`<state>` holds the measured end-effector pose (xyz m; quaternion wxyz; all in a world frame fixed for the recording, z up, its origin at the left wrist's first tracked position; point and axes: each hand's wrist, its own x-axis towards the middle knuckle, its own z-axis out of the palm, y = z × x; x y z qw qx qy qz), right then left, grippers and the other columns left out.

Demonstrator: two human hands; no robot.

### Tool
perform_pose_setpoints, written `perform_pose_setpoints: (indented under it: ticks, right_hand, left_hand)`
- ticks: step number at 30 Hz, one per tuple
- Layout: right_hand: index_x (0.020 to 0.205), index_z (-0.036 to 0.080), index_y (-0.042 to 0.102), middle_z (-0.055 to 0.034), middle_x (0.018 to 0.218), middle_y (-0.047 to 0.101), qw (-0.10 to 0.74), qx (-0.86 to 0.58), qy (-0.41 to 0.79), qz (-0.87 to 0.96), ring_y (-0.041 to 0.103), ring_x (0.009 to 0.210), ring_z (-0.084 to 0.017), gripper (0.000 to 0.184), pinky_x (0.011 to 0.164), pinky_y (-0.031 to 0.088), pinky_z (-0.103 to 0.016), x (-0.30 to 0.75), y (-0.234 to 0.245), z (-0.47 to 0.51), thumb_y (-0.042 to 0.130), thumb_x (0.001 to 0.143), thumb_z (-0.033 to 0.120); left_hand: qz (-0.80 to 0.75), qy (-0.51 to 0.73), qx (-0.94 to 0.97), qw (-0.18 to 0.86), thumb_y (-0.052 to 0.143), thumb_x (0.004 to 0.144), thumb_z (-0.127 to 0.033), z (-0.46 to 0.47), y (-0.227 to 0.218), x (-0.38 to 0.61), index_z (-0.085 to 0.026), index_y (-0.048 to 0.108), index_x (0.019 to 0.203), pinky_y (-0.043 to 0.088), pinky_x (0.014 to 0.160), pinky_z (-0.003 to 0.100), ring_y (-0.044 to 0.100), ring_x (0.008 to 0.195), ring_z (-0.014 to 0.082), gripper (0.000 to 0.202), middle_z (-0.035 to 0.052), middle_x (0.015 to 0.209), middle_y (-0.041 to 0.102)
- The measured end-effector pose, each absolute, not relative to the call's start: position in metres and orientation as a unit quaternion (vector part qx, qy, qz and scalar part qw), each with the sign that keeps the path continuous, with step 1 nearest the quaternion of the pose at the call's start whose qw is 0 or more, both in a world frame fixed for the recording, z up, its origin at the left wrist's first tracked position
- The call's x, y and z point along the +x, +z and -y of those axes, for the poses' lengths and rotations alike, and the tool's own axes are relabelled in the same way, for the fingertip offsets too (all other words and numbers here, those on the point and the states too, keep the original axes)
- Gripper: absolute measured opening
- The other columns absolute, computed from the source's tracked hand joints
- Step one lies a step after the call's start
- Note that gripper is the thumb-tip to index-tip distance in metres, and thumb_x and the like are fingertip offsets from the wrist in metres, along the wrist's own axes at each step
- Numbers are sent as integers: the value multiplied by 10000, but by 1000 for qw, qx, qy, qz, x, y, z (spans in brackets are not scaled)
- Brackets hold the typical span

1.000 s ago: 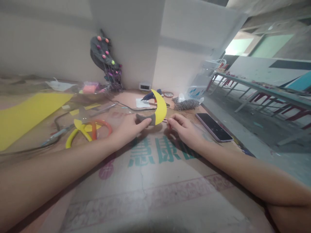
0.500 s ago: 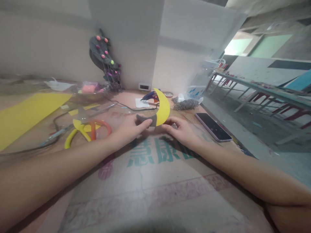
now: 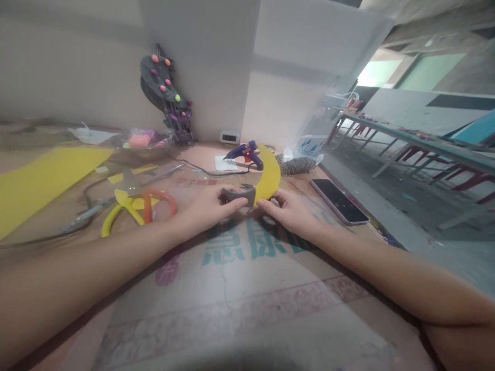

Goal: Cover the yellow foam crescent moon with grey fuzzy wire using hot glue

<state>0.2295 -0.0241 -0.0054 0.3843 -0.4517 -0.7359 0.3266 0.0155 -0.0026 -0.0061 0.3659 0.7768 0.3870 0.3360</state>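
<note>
A yellow paper crescent [image 3: 270, 172] is held upright above the table, its lower left end wrapped in grey yarn. My left hand [image 3: 216, 206] pinches the yarn-covered end [image 3: 240, 197], thumb in front and fingers behind. With thumb and fingers, my right hand [image 3: 284, 206] grips the lower yellow part beside the wrapping. A few loose yarn strands stick out near the left fingertips. Just behind the crescent stands a blue glue gun [image 3: 247, 153] with a small red light. The fingers behind the crescent are partly hidden.
Grey yarn [image 3: 297, 165] lies behind my right hand, near a phone [image 3: 340, 201]. At left are scissors [image 3: 147, 206] with orange and yellow handles and a yellow sheet [image 3: 46, 175]. A yarn-covered crescent with coloured balls [image 3: 154, 87] hangs on the wall. A small digital clock [image 3: 230, 136] stands behind.
The crescent has shifted right and tilted clockwise, uncovering more of the glue gun. My right thumb has closed onto its front. My left hand still holds the wrapped end.
</note>
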Motion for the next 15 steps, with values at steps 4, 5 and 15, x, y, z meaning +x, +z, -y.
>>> perform_pose_setpoints:
  ticks: [4, 5, 15]
  right_hand:
    - [893, 214, 671, -21, 883, 716, 375, -460, 288, 751, 666, 806, -176, 120, 747, 541, -321, 229, -4, 25, 567, 839, 238]
    - [886, 208, 673, -16, 851, 708, 375, -468, 279, 750, 655, 768, -163, 124, 714, 531, -303, 230, -2, 24, 559, 838, 222]
    - [843, 164, 664, -13, 720, 645, 345, -555, 181, 735, 591, 689, -139, 256, 673, 462, -265, 283, 37, -13, 512, 894, 365]
  left_hand:
    - [-391, 375, 760, 359, 583, 864, -471, 1, -5, 14, -186, 704, 924, 455, 672, 268, 630, 768, 182, 315, 25, 883, 726]
    - [-399, 390, 750, 354, 569, 874, -475, 1, -5, 14, -184, 698, 933, 454, 680, 269, 629, 786, 183, 324, 28, 902, 724]
    - [-483, 409, 681, 369, 512, 863, -604, -5, -9, 11, -145, 664, 780, 444, 637, 300, 643, 761, 216, 491, 78, 827, 716]
